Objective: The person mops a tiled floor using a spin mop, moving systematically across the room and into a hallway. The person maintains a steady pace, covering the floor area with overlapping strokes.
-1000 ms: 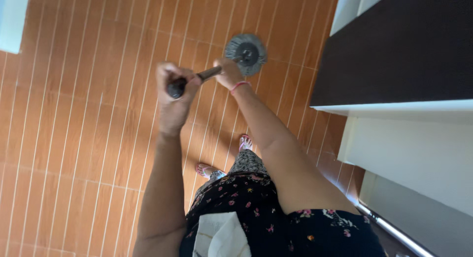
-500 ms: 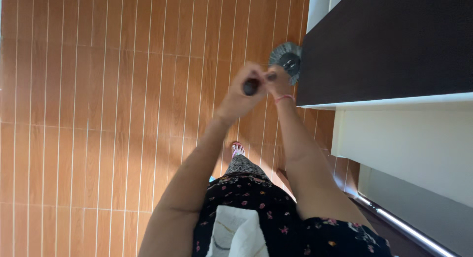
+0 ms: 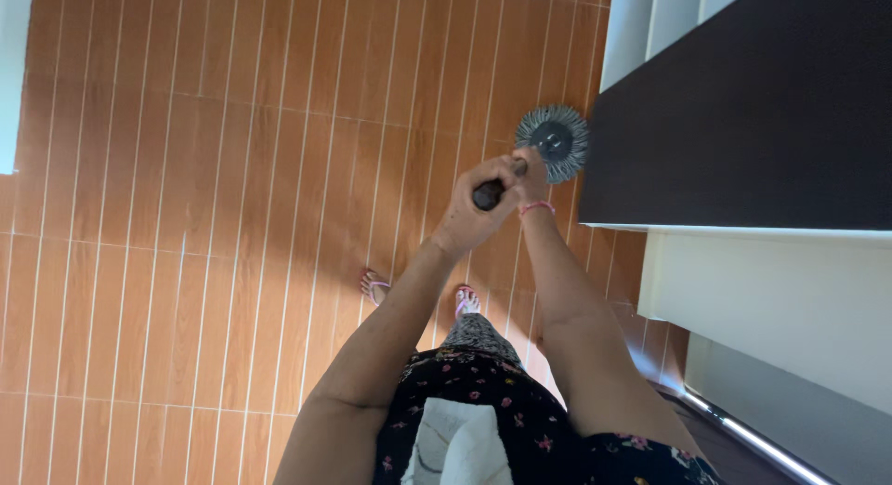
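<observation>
1. On the wooden floor (image 3: 204,216), just beside the dark cabinet (image 3: 743,123), we see the round grey mop head (image 3: 555,141).
2. Our left hand (image 3: 474,211) is closed around the top of the mop handle (image 3: 490,195); our right hand (image 3: 530,169) grips it lower, nearer the head.
3. Below, our feet in pink sandals (image 3: 374,285) stand on the planks, near a white ledge (image 3: 771,290).

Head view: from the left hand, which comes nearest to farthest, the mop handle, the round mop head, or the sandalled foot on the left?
1. Mop handle, gripped in the left hand.
2. Round mop head, just beyond, by the dark cabinet.
3. Sandalled foot, lower left on the floor.
</observation>
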